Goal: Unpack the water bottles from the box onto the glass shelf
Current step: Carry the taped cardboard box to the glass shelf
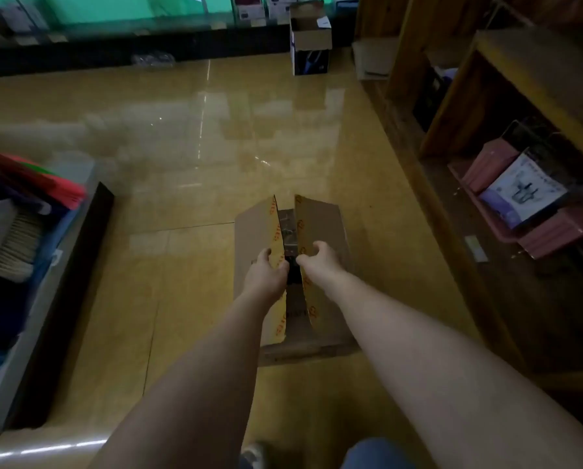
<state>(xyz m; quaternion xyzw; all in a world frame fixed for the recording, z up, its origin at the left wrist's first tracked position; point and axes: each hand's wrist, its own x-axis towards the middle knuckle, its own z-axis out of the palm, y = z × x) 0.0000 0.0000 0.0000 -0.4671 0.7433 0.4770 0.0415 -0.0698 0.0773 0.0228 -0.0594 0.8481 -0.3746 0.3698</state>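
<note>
A cardboard box (291, 275) sits on the floor (181, 184) in front of the person, its two top flaps parted along the middle. The left hand (266, 274) holds the left flap's edge and the right hand (320, 260) holds the right flap's edge, with the gap between them. Left of the box stands a low shelf (56, 299) with stacked goods. To the right stands a wooden shelf unit (506, 137). Far behind, another open box (310, 38) rests on the floor before a glass shelf (114, 28).
</note>
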